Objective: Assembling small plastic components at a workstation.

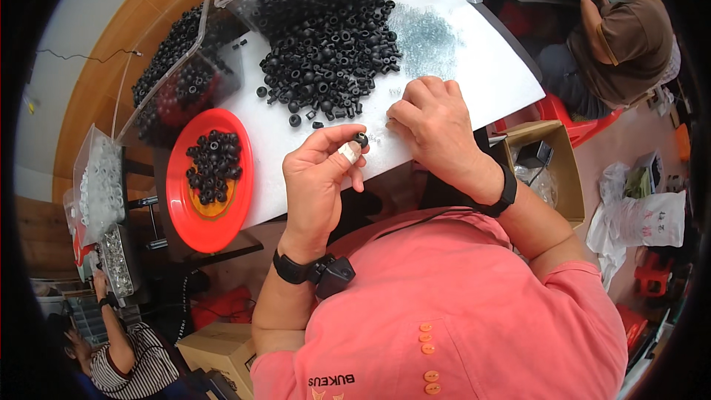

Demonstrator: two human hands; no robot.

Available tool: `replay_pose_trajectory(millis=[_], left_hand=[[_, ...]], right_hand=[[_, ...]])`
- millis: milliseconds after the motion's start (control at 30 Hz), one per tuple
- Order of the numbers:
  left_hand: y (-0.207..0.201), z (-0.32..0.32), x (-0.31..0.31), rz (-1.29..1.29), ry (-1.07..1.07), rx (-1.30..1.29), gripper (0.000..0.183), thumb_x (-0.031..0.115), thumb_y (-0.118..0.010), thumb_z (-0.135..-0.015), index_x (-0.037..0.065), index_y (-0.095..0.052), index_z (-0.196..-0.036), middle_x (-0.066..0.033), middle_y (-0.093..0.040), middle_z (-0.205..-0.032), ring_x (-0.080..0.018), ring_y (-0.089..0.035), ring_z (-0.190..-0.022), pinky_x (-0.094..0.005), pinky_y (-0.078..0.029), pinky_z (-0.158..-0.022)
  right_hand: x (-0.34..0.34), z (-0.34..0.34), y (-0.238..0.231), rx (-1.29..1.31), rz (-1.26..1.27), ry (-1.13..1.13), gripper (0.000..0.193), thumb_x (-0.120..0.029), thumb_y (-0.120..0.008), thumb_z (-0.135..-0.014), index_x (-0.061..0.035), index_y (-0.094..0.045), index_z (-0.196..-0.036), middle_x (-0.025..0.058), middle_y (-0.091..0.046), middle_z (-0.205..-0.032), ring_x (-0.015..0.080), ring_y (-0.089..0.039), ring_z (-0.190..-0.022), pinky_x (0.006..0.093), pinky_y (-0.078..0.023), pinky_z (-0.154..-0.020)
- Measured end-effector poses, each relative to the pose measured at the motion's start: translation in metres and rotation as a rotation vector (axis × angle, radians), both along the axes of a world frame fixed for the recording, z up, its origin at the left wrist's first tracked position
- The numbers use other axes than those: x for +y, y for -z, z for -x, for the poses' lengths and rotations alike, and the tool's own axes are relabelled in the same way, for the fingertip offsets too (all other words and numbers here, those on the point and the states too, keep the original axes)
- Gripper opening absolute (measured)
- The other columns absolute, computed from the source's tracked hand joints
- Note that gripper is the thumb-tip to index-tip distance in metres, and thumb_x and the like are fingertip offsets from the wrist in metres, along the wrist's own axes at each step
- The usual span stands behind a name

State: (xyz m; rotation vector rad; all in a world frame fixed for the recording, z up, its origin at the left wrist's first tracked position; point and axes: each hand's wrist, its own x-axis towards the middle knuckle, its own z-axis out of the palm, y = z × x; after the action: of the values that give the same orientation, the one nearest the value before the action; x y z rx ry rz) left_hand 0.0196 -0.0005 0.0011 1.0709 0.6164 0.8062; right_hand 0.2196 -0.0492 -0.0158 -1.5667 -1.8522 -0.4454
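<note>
Between the thumb and forefinger of my left hand (316, 170) is a small round black plastic part (361, 139) with a hole facing up. White tape wraps the thumb of that hand. My right hand (442, 122) is just to the right, its fingertips pinched together low over the white tabletop (489, 67); what they grip, if anything, is hidden. Beyond both hands spreads a heap of loose black plastic parts (318, 67). A patch of tiny clear pieces (426, 33) lies beside the heap, with a few scattered near my right fingertips.
A red plate (178, 196) with several black parts stands at the left. Clear bins (215, 11) of black parts line the far left side. An open cardboard box (570, 178) sits right of the table. Two other people (629, 37) work at the far right and lower left.
</note>
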Motion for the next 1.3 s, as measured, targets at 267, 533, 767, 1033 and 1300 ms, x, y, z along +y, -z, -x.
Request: replay_pose_trajectory(millis=[267, 533, 767, 1033, 1300], left_hand=[[-0.001, 0.000, -0.001, 0.026, 0.006, 0.004, 0.023, -0.001, -0.061, -0.095, -0.007, -0.066, -0.117, -0.0133, -0.069, -0.096, -0.0118, -0.061, -0.071, -0.0232, -0.051, -0.057], [0.002, -0.001, -0.002, 0.022, -0.017, 0.026, 0.021, -0.001, -0.062, -0.095, -0.007, -0.066, -0.115, -0.0124, -0.070, -0.095, -0.0121, -0.064, -0.075, -0.0222, -0.052, -0.054], [0.005, 0.000, -0.001, 0.007, -0.019, 0.011, 0.022, 0.001, -0.064, -0.094, -0.007, -0.065, -0.114, -0.0145, -0.071, -0.093, -0.0148, -0.066, -0.073, -0.0239, -0.052, -0.054], [0.006, 0.000, -0.001, 0.046, -0.039, -0.033, 0.019, 0.000, -0.064, -0.094, -0.007, -0.065, -0.111, -0.0152, -0.070, -0.091, -0.0155, -0.066, -0.071, -0.0238, -0.051, -0.053], [0.000, -0.002, -0.003, 0.068, -0.080, 0.007, 0.018, -0.003, -0.064, -0.092, -0.008, -0.066, -0.110, -0.0125, -0.069, -0.087, -0.0117, -0.062, -0.064, -0.0215, -0.049, -0.052]], right_hand=[[0.001, 0.003, 0.008, -0.084, -0.057, 0.023, 0.012, -0.012, -0.072, -0.074, -0.0083, -0.063, -0.081, 0.0059, -0.057, -0.083, 0.0278, -0.056, -0.088, 0.0423, -0.039, -0.074], [0.002, 0.015, -0.013, 0.476, -0.031, -0.209, 0.014, -0.009, -0.075, -0.078, -0.0073, -0.063, -0.084, 0.0062, -0.055, -0.080, 0.0270, -0.057, -0.077, 0.0388, -0.041, -0.070], [0.007, 0.028, -0.010, 0.602, -0.032, -0.324, 0.013, -0.004, -0.074, -0.079, -0.0047, -0.063, -0.086, 0.0070, -0.056, -0.078, 0.0256, -0.057, -0.072, 0.0367, -0.044, -0.064], [0.000, 0.033, -0.009, 0.780, 0.065, -0.408, 0.009, 0.002, -0.070, -0.084, -0.0011, -0.063, -0.089, 0.0085, -0.056, -0.078, 0.0236, -0.059, -0.069, 0.0333, -0.045, -0.058], [0.004, 0.019, -0.016, 0.676, 0.105, -0.476, 0.011, 0.004, -0.068, -0.083, -0.0004, -0.063, -0.092, 0.0103, -0.056, -0.080, 0.0268, -0.060, -0.070, 0.0355, -0.046, -0.059]])
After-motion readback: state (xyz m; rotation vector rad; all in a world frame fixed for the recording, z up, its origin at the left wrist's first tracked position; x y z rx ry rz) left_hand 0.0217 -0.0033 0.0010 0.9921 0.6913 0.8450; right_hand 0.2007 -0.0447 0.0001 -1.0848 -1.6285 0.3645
